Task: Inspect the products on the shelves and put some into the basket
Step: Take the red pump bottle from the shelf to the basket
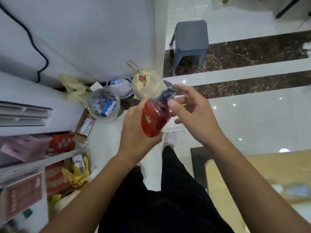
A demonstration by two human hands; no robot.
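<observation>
A red bottle (154,121) with a dark pump top (166,95), wrapped in clear film, is held in front of me above the floor. My left hand (134,130) grips its red body from the left and below. My right hand (193,111) is at the pump top, thumb against the neck, fingers loosely spread. At the lower left, shelves (50,158) hold pink boxes (25,147), red packets (62,142) and a dark red box (21,194). No basket is in sight.
On the floor ahead stand a clear tub of small packets (104,105), a tied yellowish bag (146,84) and other bags. A grey plastic stool (190,41) stands farther off. A wooden surface (252,169) lies at the right. My legs and a white shoe (171,137) are below.
</observation>
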